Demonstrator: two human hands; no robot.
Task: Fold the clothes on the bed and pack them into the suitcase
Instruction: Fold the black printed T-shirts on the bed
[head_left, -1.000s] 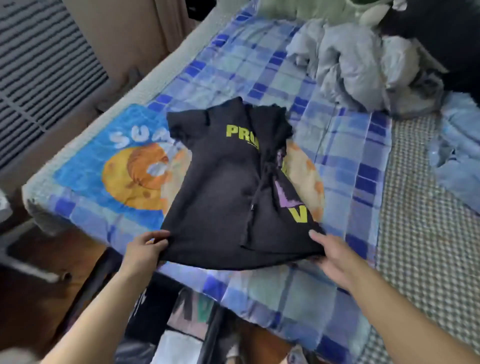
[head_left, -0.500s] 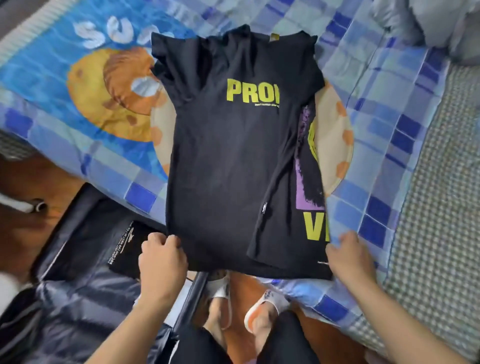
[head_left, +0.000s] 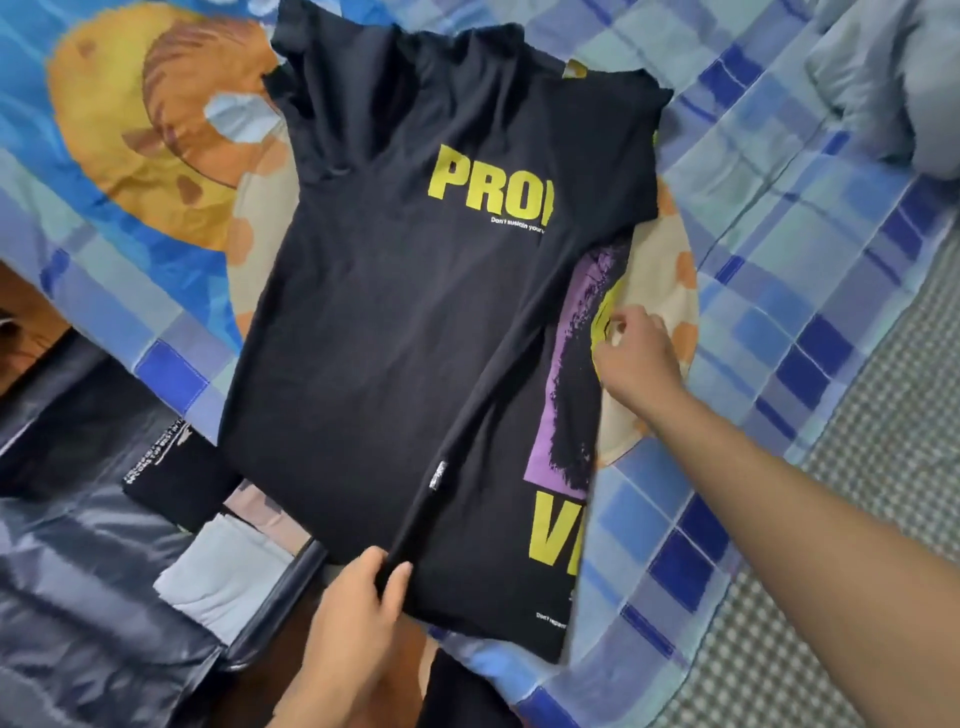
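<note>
Now my left hand (head_left: 358, 597) pinches the bottom hem of the black T-shirt (head_left: 395, 332) lying on the bed (head_left: 769, 291); my right hand (head_left: 636, 353), fingers loosely curled, touches its right edge

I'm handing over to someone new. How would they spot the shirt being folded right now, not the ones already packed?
Start at the bed with its blue checked sheet. The black T-shirt lies flat across its near edge, one side folded over, the left hand pinching its hem. Only it shows big yellow letters and a purple print; the packed clothes sit lower, in the suitcase.
</note>
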